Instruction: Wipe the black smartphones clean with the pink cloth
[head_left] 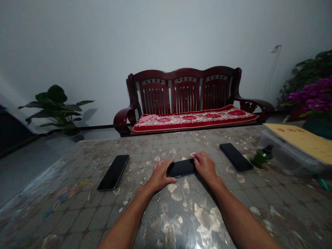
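Black and glossy, a smartphone (183, 168) lies lengthwise across the frame, just below and right of its centre, over a grey patterned table cover (166, 211). The left hand (160, 174) holds its left end, thumb at the near edge and forefinger at the far edge, the gap between them spanned by the phone. The right hand (206, 167) is at the right end, its thumb and forefinger pinched on a small pink-and-white scrap (192, 155) too small to identify; how its other fingers sit is hidden.

Left of centre, a second dark phone (114, 173) lies at a slant, with a cluster of coloured elastic bands (70, 193) near it at lower left. Right of centre lies a third phone (235, 157), just beside a green bottle with a black cap (261, 157). At the right edge, a yellow sheet (303, 140) lies over a clear plastic box (280, 152).

Beyond the table, in the upper middle, stands a dark red wooden bench (185, 91) with a red floral seat cover (192, 118). Leafy potted plant (57, 107) at left; purple flowers (311, 95) at upper right.
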Motion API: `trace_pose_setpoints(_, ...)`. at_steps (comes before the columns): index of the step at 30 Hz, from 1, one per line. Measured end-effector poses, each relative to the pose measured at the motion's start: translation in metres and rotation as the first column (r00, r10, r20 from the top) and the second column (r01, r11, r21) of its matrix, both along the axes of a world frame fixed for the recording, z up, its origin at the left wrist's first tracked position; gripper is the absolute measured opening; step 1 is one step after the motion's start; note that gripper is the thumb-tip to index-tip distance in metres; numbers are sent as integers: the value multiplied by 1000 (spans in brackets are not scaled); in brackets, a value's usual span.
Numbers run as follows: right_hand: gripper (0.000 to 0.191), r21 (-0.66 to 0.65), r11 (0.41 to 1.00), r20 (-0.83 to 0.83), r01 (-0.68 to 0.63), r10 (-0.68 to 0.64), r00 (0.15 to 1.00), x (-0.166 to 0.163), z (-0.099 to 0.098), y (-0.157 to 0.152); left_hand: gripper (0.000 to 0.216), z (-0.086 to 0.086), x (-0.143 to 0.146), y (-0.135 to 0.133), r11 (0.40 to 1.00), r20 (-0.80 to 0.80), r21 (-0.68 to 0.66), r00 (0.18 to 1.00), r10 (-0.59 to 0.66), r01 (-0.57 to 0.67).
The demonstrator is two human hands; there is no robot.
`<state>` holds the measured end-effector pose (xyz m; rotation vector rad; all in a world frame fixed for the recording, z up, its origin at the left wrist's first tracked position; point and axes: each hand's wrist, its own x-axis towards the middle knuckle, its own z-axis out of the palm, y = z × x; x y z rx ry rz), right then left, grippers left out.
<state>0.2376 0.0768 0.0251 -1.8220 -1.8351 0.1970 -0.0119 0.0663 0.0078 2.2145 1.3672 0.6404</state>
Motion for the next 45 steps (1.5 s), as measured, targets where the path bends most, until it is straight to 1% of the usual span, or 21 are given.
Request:
trace_pose_setpoints(9,26,-16,999,250,-28,31,968,-6,9,-8,74,-7,-1,0,1000,94,0,995,-18,18)
trace_pose_setpoints(12,27,-24,999,285,-21,27,958,-6,9,-7,70,-5,-6,-6,1000,103,2,994,24,-24)
trace_pose_setpoints(16,29,-27,999,313,-29,36,949,-6,9,-6,53,-3,-11,-21,990,95,69,989,114,-121)
trace_pose_setpoints(21,29,-40,998,348,-52,63,935,-9,11,-7,33,-13,-13,-34,985,58,138,994,96,-103)
trace_pose_setpoints(25,29,-48,997,365,-60,73,928,-13,12,-7,29,-22,-10,-35,977,37,188,995,95,-101)
trace_pose_setpoints(28,28,-50,995,357,-89,101,929,-24,12,-10,27,-21,-7,-34,973,22,207,995,98,-100)
trace_pose_setpoints(30,28,-53,990,338,-132,142,930,-36,12,-14,27,-19,-5,-34,971,8,220,996,94,-93)
trace_pose_setpoints(33,29,-57,970,298,-234,241,924,-54,12,-19,28,-16,-4,-35,969,-37,231,994,99,-88)
trace_pose_setpoints(35,31,-66,958,283,-278,285,916,-59,15,-20,28,-15,-4,-35,969,-69,235,993,95,-77)
trace_pose_setpoints(37,32,-80,963,294,-256,268,917,-56,18,-18,29,-14,-4,-34,970,-90,236,993,80,-56)
trace_pose_setpoints(40,29,-96,984,348,-152,176,921,-43,22,-14,29,-12,-4,-34,973,-98,226,993,68,-44)
trace_pose_setpoints(42,28,-102,988,368,-112,142,919,-38,22,-13,28,-11,-3,-34,975,-93,217,993,71,-50)
trace_pose_setpoints(45,29,-111,983,349,-148,178,920,-45,20,-15,26,-9,-2,-34,976,-89,213,994,69,-49)
